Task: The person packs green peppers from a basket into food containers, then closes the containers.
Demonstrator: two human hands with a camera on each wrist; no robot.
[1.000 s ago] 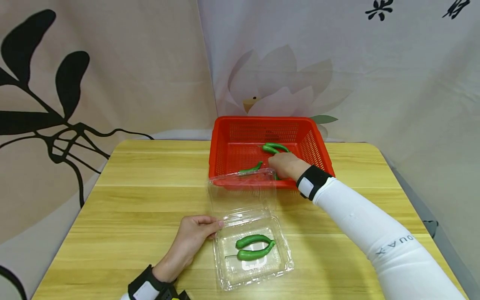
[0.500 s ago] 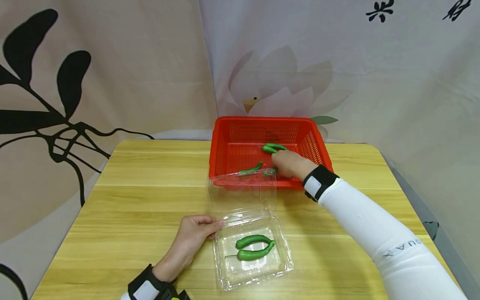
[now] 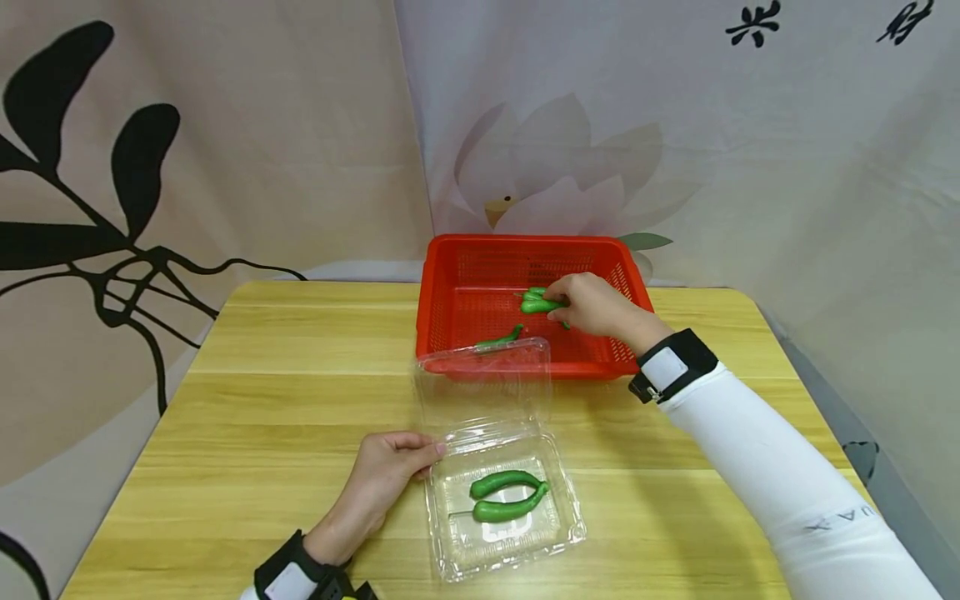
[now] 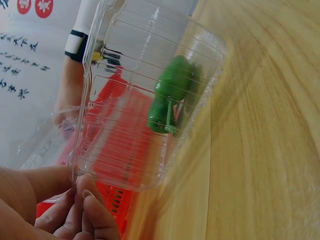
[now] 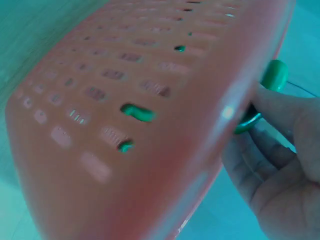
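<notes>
My left hand [image 3: 386, 475] pinches the left edge of a clear plastic clamshell box [image 3: 573, 508], near its hinge, between thumb and fingers. The box lies unfolded, its lid [image 3: 480, 396] leaning toward the red basket [image 3: 442, 300]. Two green chili peppers [image 3: 504, 510] lie in the box's base. In the left wrist view, these peppers [image 4: 175, 77] show through the clear plastic. My right hand [image 3: 596, 307] is inside the basket and pinches a green chili pepper [image 3: 537, 307]. In the right wrist view, part of that pepper [image 5: 275, 75] shows beyond the basket's rim.
More green chili peppers lie in the basket, one [image 3: 501, 340] by its front wall, partly behind the lid, others beside the right hand. A wooden table [image 3: 300, 375] supports everything. A printed cloth [image 3: 300, 125] hangs right behind it.
My right hand has lifted from the basket's front area and moved right and back, now with a pepper between its fingers. The left hand and box have stayed put.
</notes>
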